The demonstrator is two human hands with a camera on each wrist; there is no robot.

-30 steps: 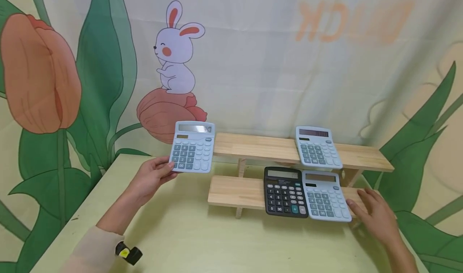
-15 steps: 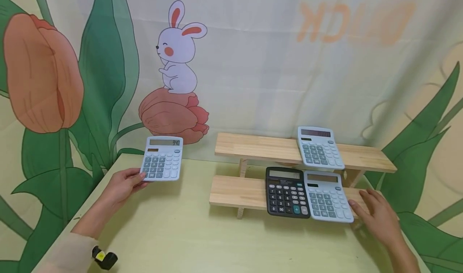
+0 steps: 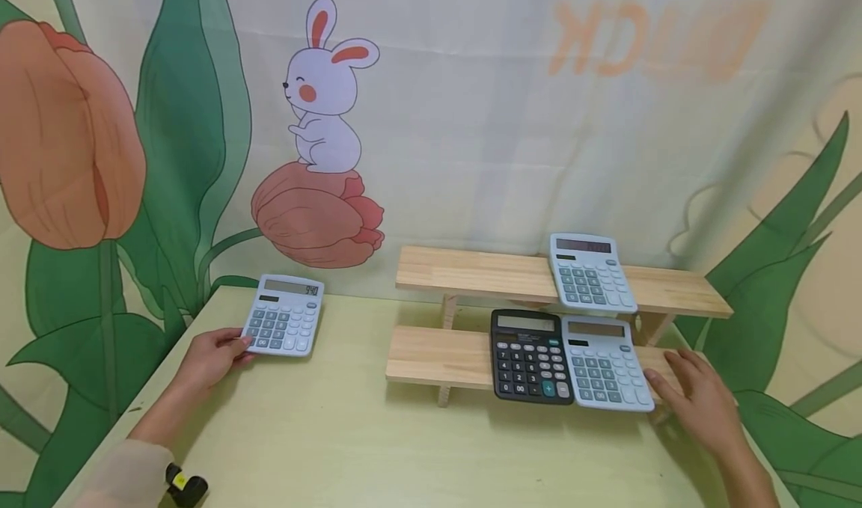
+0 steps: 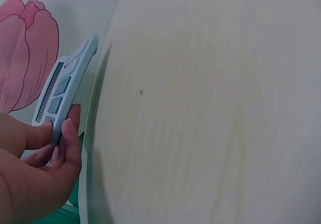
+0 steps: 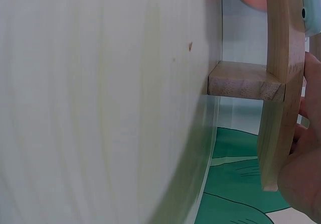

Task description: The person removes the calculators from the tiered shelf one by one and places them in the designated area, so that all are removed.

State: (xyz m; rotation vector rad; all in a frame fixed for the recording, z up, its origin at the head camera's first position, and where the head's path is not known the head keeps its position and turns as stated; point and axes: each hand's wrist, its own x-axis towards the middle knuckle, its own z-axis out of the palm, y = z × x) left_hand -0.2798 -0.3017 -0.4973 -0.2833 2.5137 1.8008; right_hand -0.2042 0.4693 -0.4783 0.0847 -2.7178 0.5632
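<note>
My left hand [image 3: 212,357] pinches a light blue calculator [image 3: 283,316] by its lower left corner, thumb on the keys and fingers beneath. Its display reads 940. In the left wrist view the calculator [image 4: 67,86] is tilted, apart from the tabletop. At the right, my right hand [image 3: 703,403] rests on the lower shelf of a two-step wooden stand [image 3: 438,355], thumb by the edge of a second light blue calculator [image 3: 609,366]. Left of that one lies a black calculator [image 3: 532,358]. On the upper shelf lies a third light blue calculator [image 3: 591,272].
The pale green table [image 3: 337,433] spreads under the stand and both hands. Behind it hangs a curtain [image 3: 471,119] printed with a rabbit and tulips. A wooden support [image 5: 246,81] of the stand shows in the right wrist view.
My left hand has carried the calculator left and downward, away from the stand towards the table's left side. The right hand stays on the lower shelf.
</note>
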